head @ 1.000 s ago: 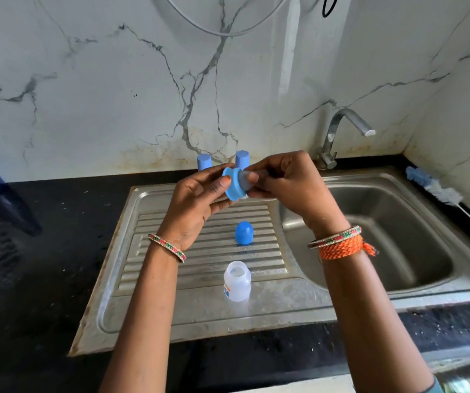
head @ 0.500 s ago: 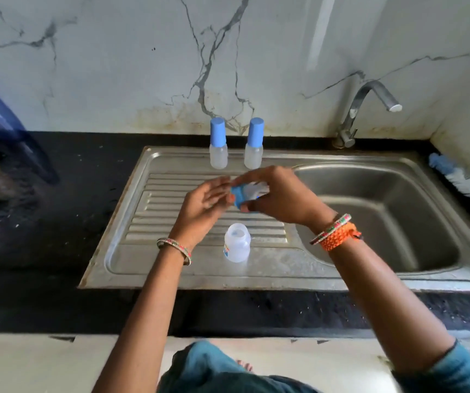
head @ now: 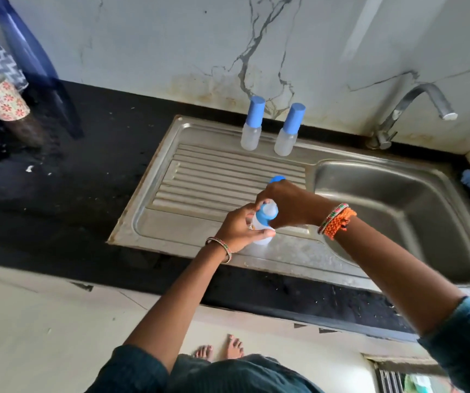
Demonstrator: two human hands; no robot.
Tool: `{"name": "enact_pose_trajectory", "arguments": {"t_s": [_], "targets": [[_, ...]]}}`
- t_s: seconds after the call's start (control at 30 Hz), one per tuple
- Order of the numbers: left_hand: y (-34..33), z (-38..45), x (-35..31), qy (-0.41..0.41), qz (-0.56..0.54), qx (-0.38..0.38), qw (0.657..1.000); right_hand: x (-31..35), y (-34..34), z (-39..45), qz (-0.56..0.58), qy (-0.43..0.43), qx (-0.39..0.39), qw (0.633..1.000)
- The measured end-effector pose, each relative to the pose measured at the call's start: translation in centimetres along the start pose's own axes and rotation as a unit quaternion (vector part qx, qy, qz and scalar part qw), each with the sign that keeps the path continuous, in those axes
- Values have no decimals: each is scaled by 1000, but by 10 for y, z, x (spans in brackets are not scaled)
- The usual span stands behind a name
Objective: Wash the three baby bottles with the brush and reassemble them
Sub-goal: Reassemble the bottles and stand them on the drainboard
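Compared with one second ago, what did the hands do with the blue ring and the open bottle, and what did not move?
Both hands came down from chest height to the drainboard. The right hand set the blue collar on the open bottle, which the left hand now grips. The blue cap and the two capped bottles stayed put.

A person in teal sleeves (head: 466, 333) wears a beaded bangle (head: 222, 248) on the left wrist, a matching bangle and orange thread band (head: 337, 222) on the right, feet (head: 219, 348) bare.
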State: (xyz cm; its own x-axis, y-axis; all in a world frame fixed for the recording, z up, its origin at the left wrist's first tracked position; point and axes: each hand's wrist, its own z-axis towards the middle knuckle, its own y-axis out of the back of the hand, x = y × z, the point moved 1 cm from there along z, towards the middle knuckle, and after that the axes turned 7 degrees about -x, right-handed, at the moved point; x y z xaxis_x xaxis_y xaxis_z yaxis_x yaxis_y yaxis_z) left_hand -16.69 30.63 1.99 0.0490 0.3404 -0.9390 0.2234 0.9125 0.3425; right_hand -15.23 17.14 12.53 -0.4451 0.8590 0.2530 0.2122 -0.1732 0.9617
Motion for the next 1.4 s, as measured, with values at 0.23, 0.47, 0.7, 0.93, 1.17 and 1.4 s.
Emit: {"name": "enact_pose_trajectory", "arguments": {"t_s": [0.23, 0.47, 0.7, 0.93, 1.17, 1.4], "targets": [[-4, -2, 7, -3, -73, -13, 997, 3, -5, -9, -110, -78, 7, 991], [-6, -1, 11, -17, -59, -24, 998, 4, -2, -18, -19, -38, 10, 999], [-6, -2, 8, -16, -77, -24, 997, 4, -1, -21, -106, -75, -33, 991], [-7, 0, 12, -24, -49, -32, 998, 1, -1, -28, -27, -139, 30, 990], [-7, 1, 15, -37, -34, -35, 998, -5, -7, -23, -1, -43, -39, 998], [-6, -1, 12, -36, -56, -31, 997, -3, -2, -18, -2, 10, -37, 999]]}}
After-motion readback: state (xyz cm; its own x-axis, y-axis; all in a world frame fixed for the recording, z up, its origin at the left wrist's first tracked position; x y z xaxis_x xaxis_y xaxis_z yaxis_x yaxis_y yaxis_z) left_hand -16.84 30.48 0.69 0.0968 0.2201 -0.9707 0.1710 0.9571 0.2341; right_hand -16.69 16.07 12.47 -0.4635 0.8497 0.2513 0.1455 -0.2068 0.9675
